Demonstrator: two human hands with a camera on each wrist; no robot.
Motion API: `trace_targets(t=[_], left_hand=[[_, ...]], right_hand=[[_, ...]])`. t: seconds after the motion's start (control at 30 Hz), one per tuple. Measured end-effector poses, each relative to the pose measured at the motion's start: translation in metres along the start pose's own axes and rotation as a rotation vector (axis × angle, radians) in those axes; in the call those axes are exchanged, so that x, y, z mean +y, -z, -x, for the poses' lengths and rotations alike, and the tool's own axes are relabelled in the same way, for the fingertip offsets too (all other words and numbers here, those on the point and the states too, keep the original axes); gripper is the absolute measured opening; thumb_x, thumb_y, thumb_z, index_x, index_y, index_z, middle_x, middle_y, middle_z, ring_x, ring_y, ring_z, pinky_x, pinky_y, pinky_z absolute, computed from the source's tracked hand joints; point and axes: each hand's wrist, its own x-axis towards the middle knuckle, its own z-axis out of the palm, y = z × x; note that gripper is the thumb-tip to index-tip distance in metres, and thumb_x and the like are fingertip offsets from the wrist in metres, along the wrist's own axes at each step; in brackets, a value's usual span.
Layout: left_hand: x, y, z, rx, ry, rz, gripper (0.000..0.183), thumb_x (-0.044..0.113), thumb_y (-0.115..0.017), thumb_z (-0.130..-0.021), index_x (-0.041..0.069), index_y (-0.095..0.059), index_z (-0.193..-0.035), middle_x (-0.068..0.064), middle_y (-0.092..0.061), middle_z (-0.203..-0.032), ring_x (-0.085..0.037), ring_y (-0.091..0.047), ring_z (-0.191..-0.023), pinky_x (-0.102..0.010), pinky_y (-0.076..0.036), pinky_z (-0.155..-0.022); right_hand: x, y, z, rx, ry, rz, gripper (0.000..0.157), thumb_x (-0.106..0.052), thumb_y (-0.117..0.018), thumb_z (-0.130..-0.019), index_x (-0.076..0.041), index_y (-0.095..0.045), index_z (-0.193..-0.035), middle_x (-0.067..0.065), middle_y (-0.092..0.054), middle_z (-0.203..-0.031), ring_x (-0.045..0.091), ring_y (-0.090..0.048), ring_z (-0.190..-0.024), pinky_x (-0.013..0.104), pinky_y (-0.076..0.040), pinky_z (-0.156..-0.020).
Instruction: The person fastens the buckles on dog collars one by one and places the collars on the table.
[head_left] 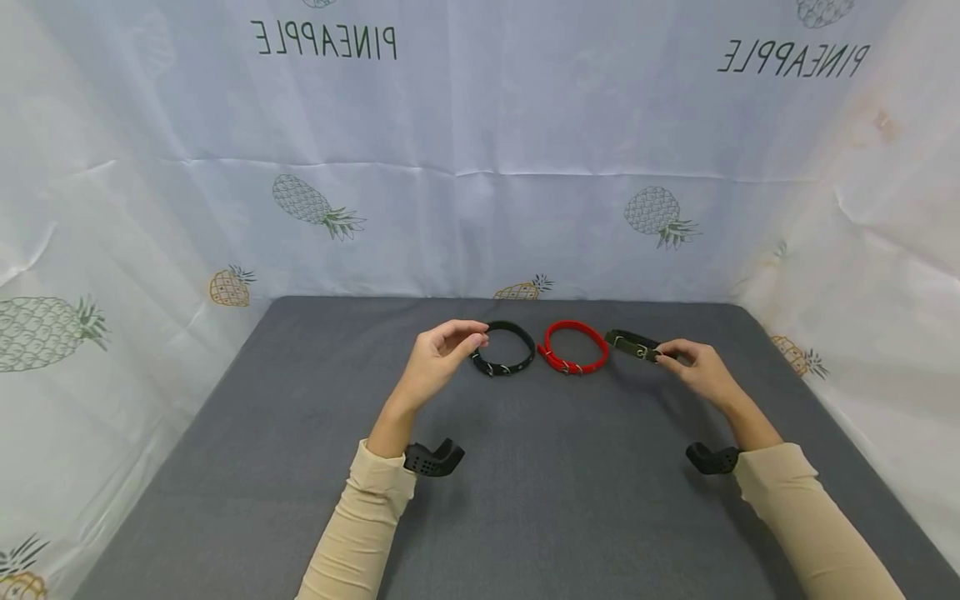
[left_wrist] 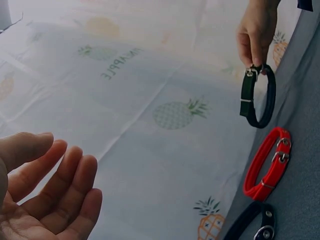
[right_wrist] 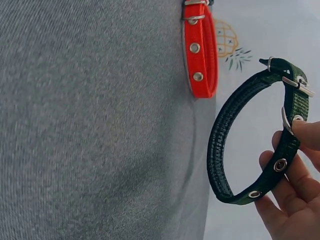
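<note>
Between the thumb and fingers of my right hand is a dark green buckled collar, pinched near its metal buckle and held up off the table. The right wrist view shows its loop and the metal eyelets along the strap. A red collar lies buckled in a ring at the middle back of the table. To its left lies a black collar, also a closed ring with a buckle at the front. My left hand hovers beside the black collar, fingers loosely bent with nothing in them; it overlaps that collar's left edge in the head view.
A grey cloth covers the table. White curtains with pineapple prints hang behind it and along both sides. Each wrist carries a black camera mount, such as the left mount.
</note>
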Motion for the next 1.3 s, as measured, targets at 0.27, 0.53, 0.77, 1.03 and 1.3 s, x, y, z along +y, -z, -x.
trace_targets(t=[0.27, 0.53, 0.77, 1.03, 1.3], left_hand=[[0.000, 0.000, 0.000, -0.001, 0.011, 0.000, 0.028, 0.010, -0.056, -0.097, -0.008, -0.061, -0.117, -0.014, -0.066, -0.107, -0.013, -0.067, -0.100, -0.018, -0.052, -0.093], [0.000, 0.001, 0.000, 0.001, 0.000, 0.013, 0.028, 0.009, -0.057, -0.097, -0.009, -0.060, -0.117, 0.016, -0.067, -0.097, -0.002, -0.066, -0.096, -0.016, -0.052, -0.092], [-0.001, 0.002, 0.001, 0.001, -0.003, 0.016, 0.028, 0.009, -0.057, -0.097, -0.010, -0.060, -0.117, 0.017, -0.067, -0.096, -0.011, -0.067, -0.098, -0.017, -0.052, -0.091], [-0.001, 0.002, 0.000, -0.009, -0.009, 0.021, 0.029, 0.010, -0.056, -0.097, -0.010, -0.060, -0.118, 0.017, -0.066, -0.097, 0.003, -0.064, -0.094, -0.016, -0.052, -0.092], [0.000, 0.003, -0.001, 0.009, -0.018, 0.012, 0.028, 0.010, -0.057, -0.097, -0.009, -0.061, -0.117, 0.014, -0.066, -0.097, -0.002, -0.065, -0.095, -0.017, -0.052, -0.091]], right_hand=[[0.001, 0.001, -0.003, 0.016, 0.002, 0.047, 0.027, -0.011, -0.054, -0.098, 0.010, -0.061, -0.115, 0.034, -0.060, -0.116, 0.052, -0.050, -0.117, 0.066, -0.040, -0.098], [0.008, -0.001, -0.005, 0.023, 0.025, 0.106, 0.023, -0.007, -0.057, -0.096, 0.010, -0.064, -0.110, 0.033, -0.061, -0.114, 0.052, -0.052, -0.112, 0.066, -0.042, -0.093], [0.015, -0.003, -0.005, 0.009, -0.006, 0.142, 0.025, -0.011, -0.058, -0.096, 0.008, -0.064, -0.110, 0.033, -0.061, -0.115, 0.051, -0.053, -0.109, 0.062, -0.045, -0.086], [0.027, -0.009, -0.006, -0.008, 0.016, 0.197, 0.022, -0.008, -0.062, -0.093, 0.008, -0.067, -0.108, 0.030, -0.064, -0.109, 0.047, -0.058, -0.099, 0.053, -0.050, -0.077], [0.031, -0.013, -0.008, -0.056, 0.043, 0.218, 0.020, -0.005, -0.065, -0.090, 0.007, -0.070, -0.104, 0.029, -0.065, -0.106, 0.047, -0.060, -0.099, 0.057, -0.050, -0.082]])
